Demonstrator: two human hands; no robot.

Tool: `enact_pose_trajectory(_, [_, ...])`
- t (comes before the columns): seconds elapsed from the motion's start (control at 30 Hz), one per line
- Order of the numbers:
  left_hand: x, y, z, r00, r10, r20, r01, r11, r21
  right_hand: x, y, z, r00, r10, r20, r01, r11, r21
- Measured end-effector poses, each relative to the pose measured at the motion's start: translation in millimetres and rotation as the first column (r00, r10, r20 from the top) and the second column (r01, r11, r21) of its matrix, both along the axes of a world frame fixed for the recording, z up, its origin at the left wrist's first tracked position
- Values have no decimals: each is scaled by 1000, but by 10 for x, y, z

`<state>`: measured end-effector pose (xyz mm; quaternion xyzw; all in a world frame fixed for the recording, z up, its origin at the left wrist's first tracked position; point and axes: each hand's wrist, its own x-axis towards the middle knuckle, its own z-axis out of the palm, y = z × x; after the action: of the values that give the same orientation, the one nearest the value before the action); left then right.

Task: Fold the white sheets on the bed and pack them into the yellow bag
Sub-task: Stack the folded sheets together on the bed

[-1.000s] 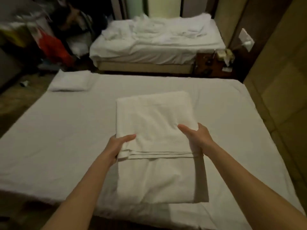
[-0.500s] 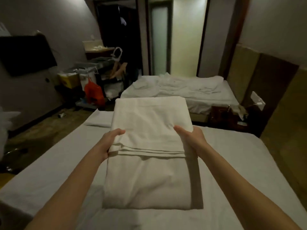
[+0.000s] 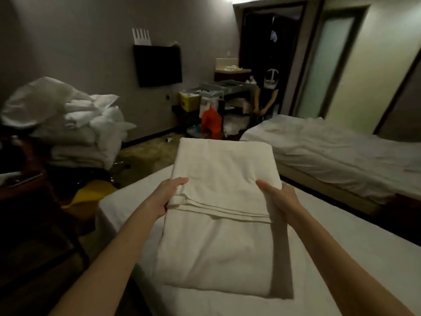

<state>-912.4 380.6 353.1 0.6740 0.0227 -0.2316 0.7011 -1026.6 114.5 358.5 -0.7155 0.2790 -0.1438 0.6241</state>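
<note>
Above the bed (image 3: 341, 258), both hands, left (image 3: 167, 197) and right (image 3: 279, 199), grip the folded white sheet (image 3: 218, 201) by its sides.

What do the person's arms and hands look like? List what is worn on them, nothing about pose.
Both forearms are bare right down to the frame's bottom edge; no sleeve or cuff shows. The left hand and right hand wear no gloves, and no watch, bracelet or ring is visible on either. The light is dim, so a thin ring could go unseen. No markings or tattoos show on the arms.
</note>
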Motion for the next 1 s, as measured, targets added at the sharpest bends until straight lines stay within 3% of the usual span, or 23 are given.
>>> enact_pose_trajectory(0.43, [1356,2298,8,993,114,1,-114,989,91,1768,2125,-205,986,163,-22,-161,985,57])
enact_pose_trajectory(0.8, [2576,3450,-108,923,385,-9,-385,923,-9,3786,3232,-129,908,419,-8,-420,908,-4])
enact_pose_trajectory(1.0, [3182,4037,-174,879,476,-20,-476,879,20,4684,3862,-130,854,520,8,-520,854,-9])
